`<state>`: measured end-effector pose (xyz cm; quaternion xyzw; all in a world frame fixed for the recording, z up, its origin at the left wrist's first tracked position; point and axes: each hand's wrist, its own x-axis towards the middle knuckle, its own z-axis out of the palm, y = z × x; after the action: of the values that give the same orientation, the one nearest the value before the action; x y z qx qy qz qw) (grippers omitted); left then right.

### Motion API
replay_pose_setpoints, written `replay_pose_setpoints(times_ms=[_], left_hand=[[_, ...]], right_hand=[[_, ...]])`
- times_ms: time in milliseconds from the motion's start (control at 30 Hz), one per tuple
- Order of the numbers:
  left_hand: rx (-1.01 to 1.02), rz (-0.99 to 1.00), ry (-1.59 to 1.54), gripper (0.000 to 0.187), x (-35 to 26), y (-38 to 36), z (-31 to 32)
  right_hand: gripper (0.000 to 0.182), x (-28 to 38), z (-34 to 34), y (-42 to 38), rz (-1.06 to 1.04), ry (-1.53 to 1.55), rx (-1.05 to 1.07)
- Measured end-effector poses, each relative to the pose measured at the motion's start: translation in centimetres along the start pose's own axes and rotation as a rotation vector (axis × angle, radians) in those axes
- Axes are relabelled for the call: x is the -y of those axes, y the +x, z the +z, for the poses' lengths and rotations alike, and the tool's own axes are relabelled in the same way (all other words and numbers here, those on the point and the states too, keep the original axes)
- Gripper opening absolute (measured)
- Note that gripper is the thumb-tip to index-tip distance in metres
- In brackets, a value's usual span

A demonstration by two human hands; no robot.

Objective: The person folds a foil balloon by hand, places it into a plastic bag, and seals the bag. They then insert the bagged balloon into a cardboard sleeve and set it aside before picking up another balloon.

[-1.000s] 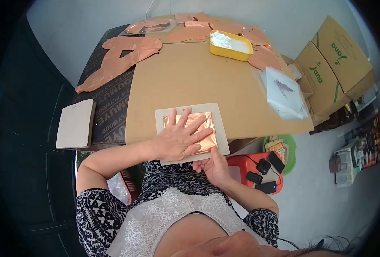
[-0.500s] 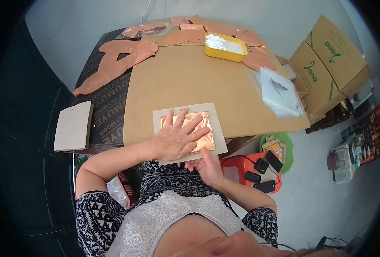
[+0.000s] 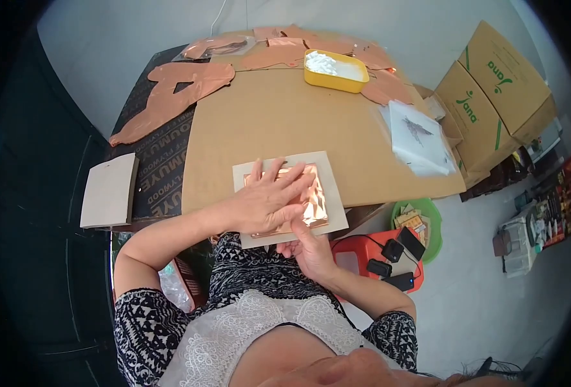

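My left hand [image 3: 269, 203] lies flat with spread fingers on a shiny copper-coloured foil sheet [image 3: 318, 197], covering much of its left part. Creases and bright reflections show on the foil's right side. Under the foil is a pale grey board [image 3: 332, 184], its margin visible around the sheet. My right hand [image 3: 312, 253] grips the board's near edge, thumb on top close to my left thumb and fingers partly hidden below. The board overhangs the table's front edge towards my lap.
Brown cardboard [image 3: 260, 116] covers the table. Copper-coloured cut pieces [image 3: 169, 106] and a yellow tub [image 3: 337, 80] with white contents lie farther back. Plastic-covered sheets [image 3: 421, 138] rest at right, beside cartons [image 3: 479, 103]. A red stool [image 3: 359, 248] carries dark devices; a green basin [image 3: 434, 235] stands behind it.
The board and foil have shifted slightly right and tilted a little. My left hand has slid slightly left across the foil, uncovering more of its right side. My right hand keeps its grip.
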<state>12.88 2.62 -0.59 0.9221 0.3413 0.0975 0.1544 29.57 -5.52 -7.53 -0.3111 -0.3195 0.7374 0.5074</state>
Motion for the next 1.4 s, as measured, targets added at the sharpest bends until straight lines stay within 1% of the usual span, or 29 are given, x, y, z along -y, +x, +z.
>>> replay_pose_setpoints(times_ms=[33, 67, 167, 267, 300, 367, 433, 467, 500, 567, 667, 767, 867, 967, 1067, 1167, 1267, 1367, 1400], left_hand=[[-0.045, 0.012, -0.072, 0.068, -0.1, 0.5, -0.6], [-0.091, 0.01, -0.08, 0.067, -0.1, 1.1, -1.4], [-0.218, 0.013, -0.107, 0.062, 0.8, 4.2, -3.4], [-0.312, 0.047, -0.126, 0.052, 2.4, 9.1, -2.9], [-0.278, 0.076, -0.074, 0.052, 2.6, 10.8, -2.5], [-0.207, 0.134, 0.029, 0.052, 2.9, 14.5, -1.6], [-0.138, 0.193, 0.094, 0.053, 2.7, 17.9, -0.6], [-0.104, 0.223, 0.125, 0.053, 2.7, 19.5, -0.1], [-0.083, 0.237, 0.151, 0.055, 2.6, 21.2, 0.3], [-0.04, 0.262, 0.203, 0.058, 2.6, 24.1, 1.0], [-0.023, 0.288, 0.149, 0.064, 3.2, 27.3, 2.3], [0.122, 0.252, 0.128, 0.069, 3.7, 28.4, 2.7], [0.151, 0.229, 0.221, 0.072, 2.8, 25.9, 1.5], [0.064, 0.247, 0.333, 0.078, 2.4, 21.4, 1.6], [-0.059, 0.286, 0.399, 0.081, 2.2, 15.2, 1.1], [-0.041, 0.154, 0.449, 0.079, 1.1, 8.9, -0.5], [0.036, -0.022, 0.549, 0.069, -0.9, 3.3, -2.0], [0.134, -0.172, 0.637, 0.06, -2.2, -1.0, -1.9], [0.056, -0.141, 0.618, 0.055, -2.3, -1.8, -1.9]], right_hand=[[0.033, 0.5, -0.3, -0.4, -0.009, 0.003, -0.022], [0.032, 1.1, -0.9, -0.8, -0.007, -0.013, -0.042], [0.031, 3.9, -2.2, -2.1, -0.038, -0.03, -0.192], [0.025, 6.5, -4.8, -3.6, -0.231, -0.041, -0.336], [0.024, 7.4, -5.7, -4.2, -0.311, -0.063, -0.384], [0.023, 9.2, -7.3, -5.1, -0.483, 0.02, -0.526], [0.027, 11.3, -8.3, -5.5, -0.659, 0.15, -0.657], [0.026, 11.6, -10.3, -5.9, -0.725, 0.143, -0.765], [0.027, 13.0, -10.0, -6.1, -0.811, 0.149, -0.76], [0.029, 14.1, -12.1, -6.8, -0.925, 0.122, -0.663], [0.027, 14.9, -13.3, -7.1, -0.971, 0.153, -0.718], [0.027, 15.7, -12.0, -6.2, -0.999, 0.234, -0.784], [0.036, 15.5, -13.0, -6.0, -0.994, 0.203, -0.709], [0.035, 15.1, -13.2, -5.7, -0.969, 0.212, -0.63], [0.034, 14.7, -13.1, -5.3, -0.933, 0.172, -0.612], [0.03, 14.2, -12.3, -4.7, -0.865, 0.22, -0.53], [0.028, 13.3, -11.4, -4.4, -0.747, 0.215, -0.497], [0.028, 12.3, -9.7, -3.4, -0.682, 0.177, -0.527], [0.033, 11.9, -9.3, -2.9, -0.667, 0.179, -0.515]])
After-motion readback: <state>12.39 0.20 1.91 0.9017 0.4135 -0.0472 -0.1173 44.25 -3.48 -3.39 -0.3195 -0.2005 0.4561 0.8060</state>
